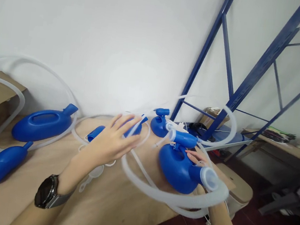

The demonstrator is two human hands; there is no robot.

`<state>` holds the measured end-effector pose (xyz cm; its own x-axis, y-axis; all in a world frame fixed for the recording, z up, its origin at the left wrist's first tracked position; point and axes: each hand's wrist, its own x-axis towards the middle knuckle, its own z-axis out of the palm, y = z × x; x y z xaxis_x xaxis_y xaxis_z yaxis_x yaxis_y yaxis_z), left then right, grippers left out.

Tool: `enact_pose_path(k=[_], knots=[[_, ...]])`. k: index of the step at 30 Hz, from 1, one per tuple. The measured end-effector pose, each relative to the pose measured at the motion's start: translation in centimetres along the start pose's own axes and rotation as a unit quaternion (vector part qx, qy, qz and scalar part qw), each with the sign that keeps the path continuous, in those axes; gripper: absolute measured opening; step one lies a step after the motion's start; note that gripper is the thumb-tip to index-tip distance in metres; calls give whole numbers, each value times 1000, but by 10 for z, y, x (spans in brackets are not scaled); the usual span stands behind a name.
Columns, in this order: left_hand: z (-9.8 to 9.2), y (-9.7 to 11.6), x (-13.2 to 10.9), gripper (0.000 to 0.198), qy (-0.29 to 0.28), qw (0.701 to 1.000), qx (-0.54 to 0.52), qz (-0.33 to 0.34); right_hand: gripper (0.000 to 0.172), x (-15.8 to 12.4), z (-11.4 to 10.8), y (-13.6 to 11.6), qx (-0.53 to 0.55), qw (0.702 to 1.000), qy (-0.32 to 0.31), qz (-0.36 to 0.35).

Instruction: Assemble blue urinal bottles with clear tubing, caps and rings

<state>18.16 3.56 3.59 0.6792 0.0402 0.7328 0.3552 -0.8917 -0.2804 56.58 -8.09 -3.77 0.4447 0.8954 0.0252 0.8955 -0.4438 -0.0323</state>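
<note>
My right hand (199,158) grips a blue plastic urinal bottle (177,168) from its far right side; part of the hand is hidden behind the bottle. A blue tubular funnel piece (183,139) lies across the top of this bottle, and a translucent hose (156,193) loops in front of its mouth. My left hand (119,136), with a dark watch on the wrist, reaches over the table with its fingers spread. Behind those fingers another blue bottle (134,128) is partly hidden. Close by the left wrist lies a small blue tube piece (96,133).
At left, a blue bottle (43,125) with a long hose and a loose blue funnel (0,165) lie on the brown tabletop (116,210). Another bottle (159,125) stands at the back. A white cap (96,171) lies mid-table. Blue shelving (253,74) rises behind a bin (236,181).
</note>
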Motion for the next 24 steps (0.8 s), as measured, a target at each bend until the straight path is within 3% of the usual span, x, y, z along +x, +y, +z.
enact_pose_path(k=[1, 3, 8, 11, 15, 18, 21, 24], knots=[[-2, -5, -1, 20, -4, 1000, 5, -6, 144, 8, 1, 9, -11, 999, -28, -16], [-5, -12, -4, 22, -14, 1000, 8, -14, 147, 26, 7, 26, 10, 1000, -13, 10], [-8, -23, -10, 24, -33, 999, -8, -36, 115, 63, 33, 62, 46, 996, -53, 59], [-6, -30, -17, 28, -69, 996, -17, -60, 123, 73, 45, 67, 37, 998, -14, 44], [-3, -44, -30, 36, -142, 980, -70, -123, 137, 70, 46, 55, 4, 999, 34, -3], [-4, -59, -40, 46, -248, 934, -136, -219, 146, 61, 39, 48, -7, 999, 34, -2], [-10, -74, -50, 66, -366, 852, -185, -326, 152, 40, 31, 45, -6, 999, 43, 22], [-18, -88, -60, 79, -443, 759, -170, -446, 162, -1, 24, 38, 5, 988, 79, 131]])
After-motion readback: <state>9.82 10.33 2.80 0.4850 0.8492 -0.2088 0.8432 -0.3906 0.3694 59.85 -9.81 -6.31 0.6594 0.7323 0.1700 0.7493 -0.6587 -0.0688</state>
